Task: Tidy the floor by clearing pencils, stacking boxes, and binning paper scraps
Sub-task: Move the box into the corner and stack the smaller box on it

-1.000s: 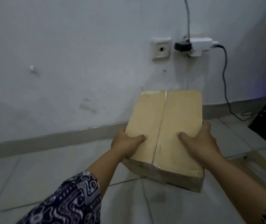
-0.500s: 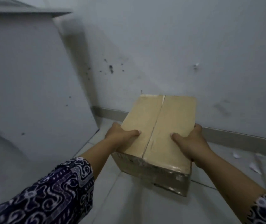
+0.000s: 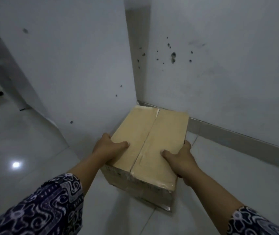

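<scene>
We hold a tan rectangular cardboard box (image 3: 149, 146) with a taped centre seam between both hands, near the middle of the view and slightly toward 4 o'clock. Our left hand (image 3: 107, 149) clamps the box's left edge at 9 o'clock of the box, thumb lying across the top flap. Our right hand (image 3: 180, 159) clamps the right edge at 4 o'clock of the box, thumb also on top, the other fingers hidden down the side. The two hands are apart, with the box pressed between them. The box sits low over the glossy white tiled floor (image 3: 228, 175); we cannot tell whether its base touches the tiles. Its far end points toward 12 o'clock, into the corner where a speckled white wall (image 3: 220, 73) meets a white panel (image 3: 67, 65). A grey baseboard (image 3: 237, 138) runs off toward 3 o'clock. Patterned dark blue sleeves (image 3: 50, 206) cover both forearms.
</scene>
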